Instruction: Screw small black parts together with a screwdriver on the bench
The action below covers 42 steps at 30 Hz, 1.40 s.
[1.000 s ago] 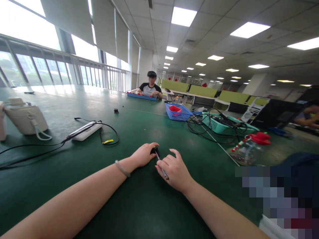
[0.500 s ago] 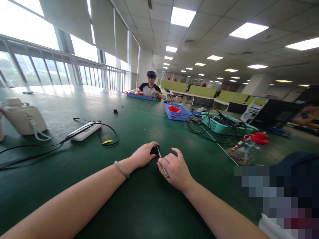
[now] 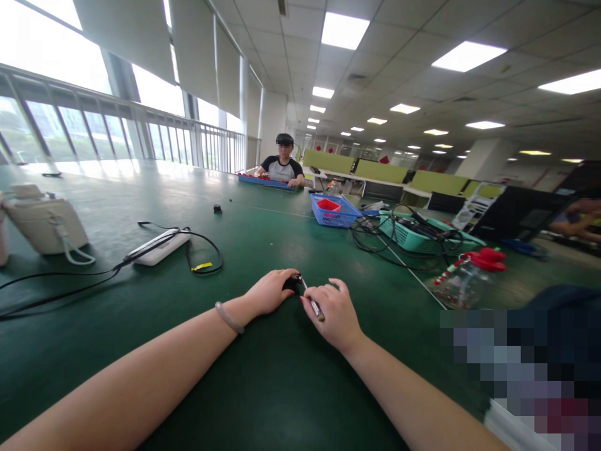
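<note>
My left hand point(image 3: 271, 292) rests on the green table point(image 3: 277, 388), its thumb and fingers closed around a small black object point(image 3: 294, 285). The fingers cover much of that object, so its kind does not show. In my right hand point(image 3: 337, 314) is a slim silver screwdriver point(image 3: 320, 312), gripped between thumb and fingers with the little finger raised. Its thin shaft slants up and left, and its tip meets the black object or lies right beside it; I cannot tell which.
A white power bank point(image 3: 159, 248) with a black cable lies to the left, near a beige bag point(image 3: 49, 222). To the right are a blue basket point(image 3: 335, 216), a teal basket point(image 3: 408, 235) with cables, and a red-lidded jar point(image 3: 464, 282). Across the table sits a person point(image 3: 282, 168) at a blue tray.
My right hand has shifted slightly up, and the screwdriver has moved a little to the right at a changed angle. My left hand stays nearly in place.
</note>
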Each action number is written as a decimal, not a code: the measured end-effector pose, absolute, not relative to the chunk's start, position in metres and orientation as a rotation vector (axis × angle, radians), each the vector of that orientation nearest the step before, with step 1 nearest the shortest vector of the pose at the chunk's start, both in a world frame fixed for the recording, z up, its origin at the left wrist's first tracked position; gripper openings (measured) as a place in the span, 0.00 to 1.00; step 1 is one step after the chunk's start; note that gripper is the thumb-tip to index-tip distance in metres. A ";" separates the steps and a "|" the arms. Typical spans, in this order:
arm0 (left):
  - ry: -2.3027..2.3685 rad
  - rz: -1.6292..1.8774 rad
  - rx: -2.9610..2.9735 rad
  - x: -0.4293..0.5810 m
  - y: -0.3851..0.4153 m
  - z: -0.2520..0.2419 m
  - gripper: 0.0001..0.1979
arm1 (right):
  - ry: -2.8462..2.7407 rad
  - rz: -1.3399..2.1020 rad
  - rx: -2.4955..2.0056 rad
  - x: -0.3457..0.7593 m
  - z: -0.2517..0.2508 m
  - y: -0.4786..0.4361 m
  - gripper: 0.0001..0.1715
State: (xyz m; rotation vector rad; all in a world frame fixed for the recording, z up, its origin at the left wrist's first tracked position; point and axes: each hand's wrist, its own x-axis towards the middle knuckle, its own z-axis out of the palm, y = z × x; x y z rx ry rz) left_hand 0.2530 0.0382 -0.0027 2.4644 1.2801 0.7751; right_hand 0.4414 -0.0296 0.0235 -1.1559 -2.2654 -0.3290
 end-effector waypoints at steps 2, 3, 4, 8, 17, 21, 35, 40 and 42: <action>1.292 0.764 2.458 0.253 0.039 -0.003 0.26 | -2.204 -0.252 -1.162 0.442 0.024 -0.029 0.09; 1.297 0.758 2.456 0.253 0.039 -0.003 0.27 | -2.169 -0.213 -1.167 0.443 0.024 -0.028 0.09; 1.299 0.752 2.454 0.253 0.038 -0.003 0.28 | -2.132 -0.175 -1.173 0.444 0.024 -0.027 0.09; 1.277 0.724 2.463 0.251 0.037 0.000 0.29 | -1.977 -0.045 -1.206 0.451 0.023 -0.021 0.11; 1.286 0.700 2.474 0.251 0.038 0.000 0.27 | -1.924 0.024 -1.107 0.451 0.021 -0.021 0.09; 1.319 0.733 2.462 0.251 0.039 -0.005 0.28 | -1.998 -0.040 -1.005 0.447 0.023 -0.028 0.06; 1.354 0.688 2.471 0.251 0.039 -0.003 0.22 | -2.051 -0.017 -1.055 0.445 0.019 -0.025 0.11; 1.325 0.685 2.472 0.250 0.040 -0.002 0.20 | -2.049 0.030 -1.132 0.446 0.019 -0.024 0.11; 1.321 0.689 2.476 0.250 0.040 -0.002 0.20 | -2.053 0.042 -1.149 0.447 0.020 -0.024 0.11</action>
